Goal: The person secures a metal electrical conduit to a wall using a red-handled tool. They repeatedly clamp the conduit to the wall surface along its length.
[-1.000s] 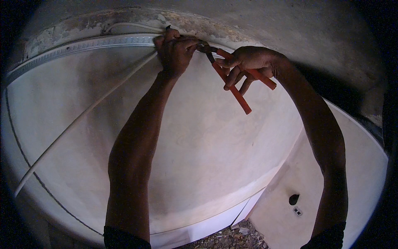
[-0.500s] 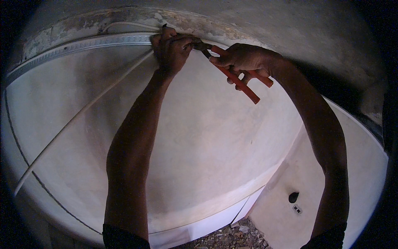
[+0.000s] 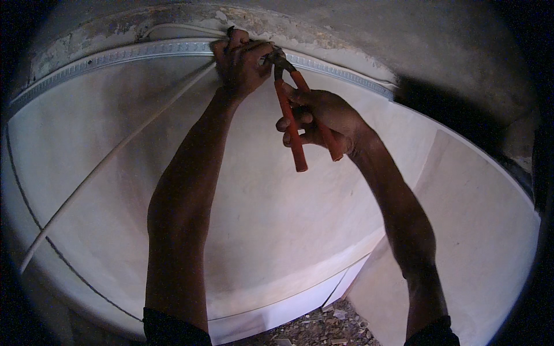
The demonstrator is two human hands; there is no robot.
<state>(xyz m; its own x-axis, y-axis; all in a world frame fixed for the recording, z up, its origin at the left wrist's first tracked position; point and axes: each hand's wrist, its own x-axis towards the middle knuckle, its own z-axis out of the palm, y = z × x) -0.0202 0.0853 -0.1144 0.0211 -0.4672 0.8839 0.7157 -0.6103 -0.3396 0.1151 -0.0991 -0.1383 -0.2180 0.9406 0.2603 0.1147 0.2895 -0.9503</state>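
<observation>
Up at the top of the wall, my left hand (image 3: 242, 64) is closed at the white cable (image 3: 124, 141), which slants up from the lower left to it. What lies inside its fingers is mostly hidden. A small dark tip (image 3: 231, 29) pokes out above that hand. My right hand (image 3: 323, 118) is wrapped round the red-orange handles of a pair of pliers (image 3: 295, 130), its fingers between and around them. The handles stand slightly apart, pointing down. The pliers' dark jaws are at my left fingertips; what they bite on is too small to make out.
A perforated metal strip (image 3: 127, 56) runs along the wall's top edge, under rough, peeling plaster. Another stretch of pale cable (image 3: 184, 26) lies above it. A dark cord (image 3: 23, 193) hangs at the left. Rubble (image 3: 323, 326) covers the floor below, beside a white panel (image 3: 277, 308).
The pliers have swung from slanting down to the right to nearly upright. My right hand and forearm have shifted left and lower. My left hand has barely moved.
</observation>
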